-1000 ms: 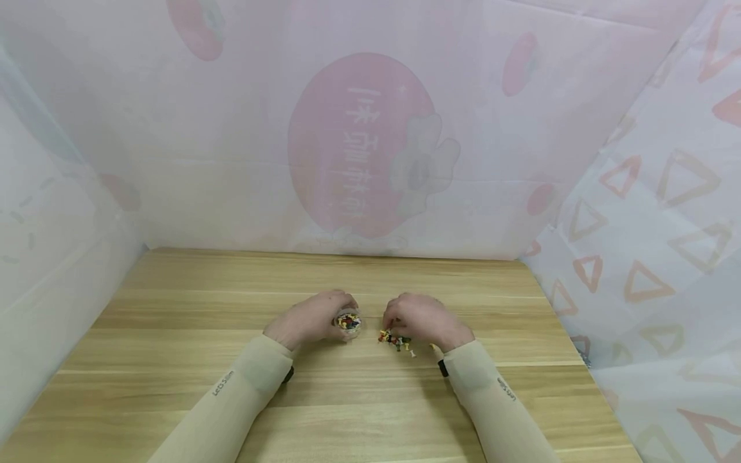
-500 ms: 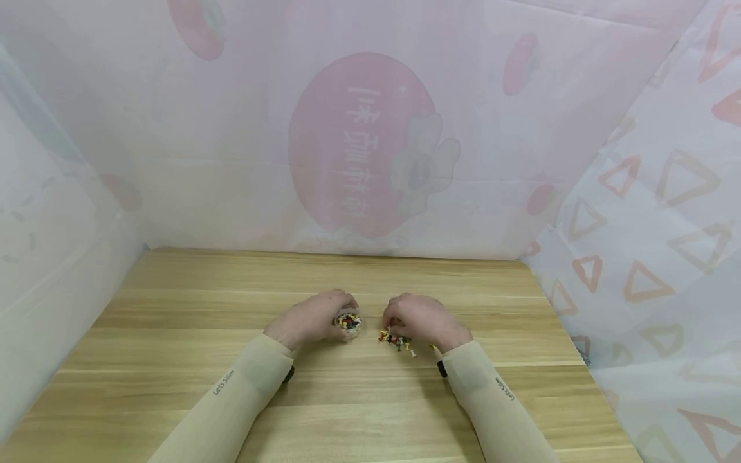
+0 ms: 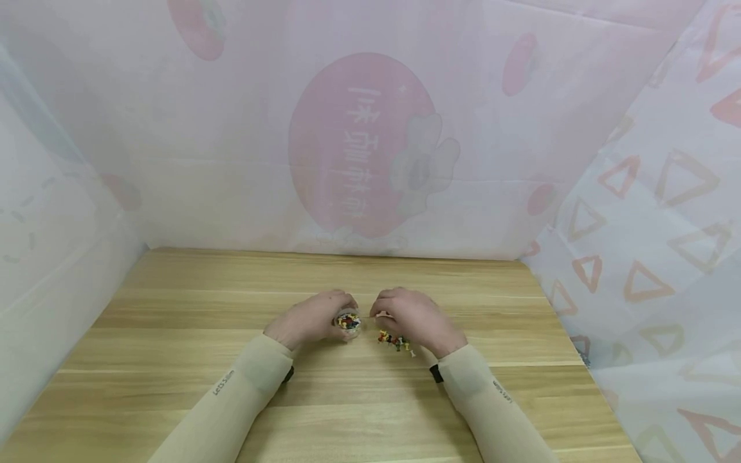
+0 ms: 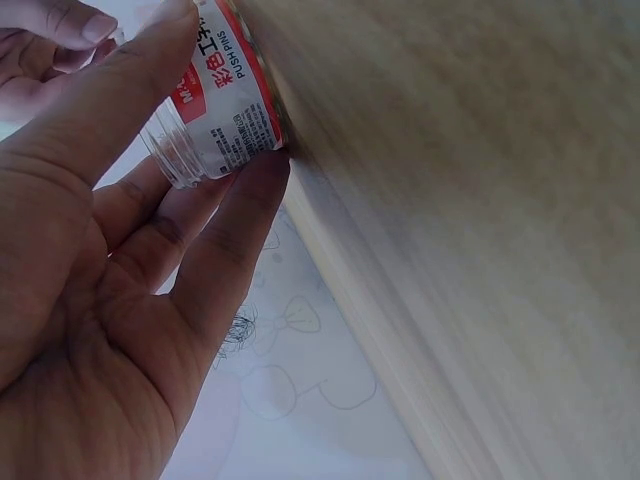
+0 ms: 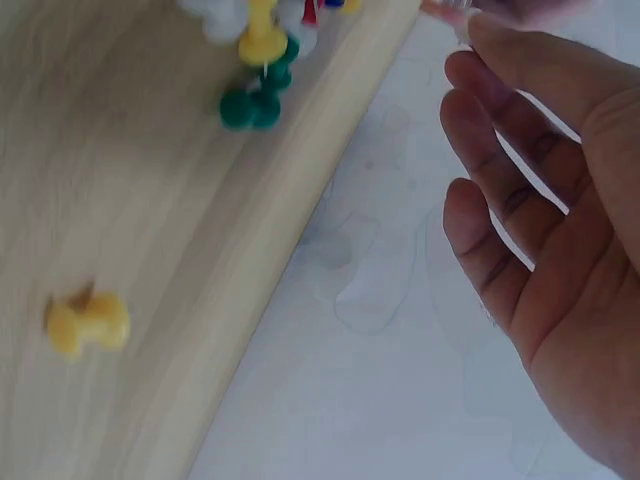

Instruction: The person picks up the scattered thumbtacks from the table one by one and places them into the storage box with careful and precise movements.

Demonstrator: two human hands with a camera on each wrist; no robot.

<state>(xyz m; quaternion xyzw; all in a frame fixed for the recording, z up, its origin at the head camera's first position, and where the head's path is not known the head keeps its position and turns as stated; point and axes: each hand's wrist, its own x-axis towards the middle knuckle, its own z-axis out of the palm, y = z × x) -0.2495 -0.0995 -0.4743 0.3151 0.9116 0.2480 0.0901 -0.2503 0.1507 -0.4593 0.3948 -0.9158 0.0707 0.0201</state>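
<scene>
My left hand [image 3: 312,316] grips a small clear jar [image 4: 225,105], its red-and-white label reading PUSH PINS. Seen from the head, the jar is full of mixed-colour pins and its top is open. My right hand [image 3: 415,316] is just to the right of the jar, above the table. Its thumb and index finger pinch a small pale push pin [image 5: 462,30], mostly covered by the fingertips. A loose pile of push pins [image 3: 395,340] lies below the right hand. The right wrist view shows green pins [image 5: 250,108] in that pile and a separate yellow pin [image 5: 90,322].
The wooden table [image 3: 324,411] runs back to a printed pink cloth wall [image 3: 231,193]. Another patterned cloth [image 3: 648,257] hangs along the right side, and a white one [image 3: 58,270] along the left.
My right hand has lifted off the pile and moved left, towards the jar, uncovering more of the pins. My left hand and the jar have stayed in place.
</scene>
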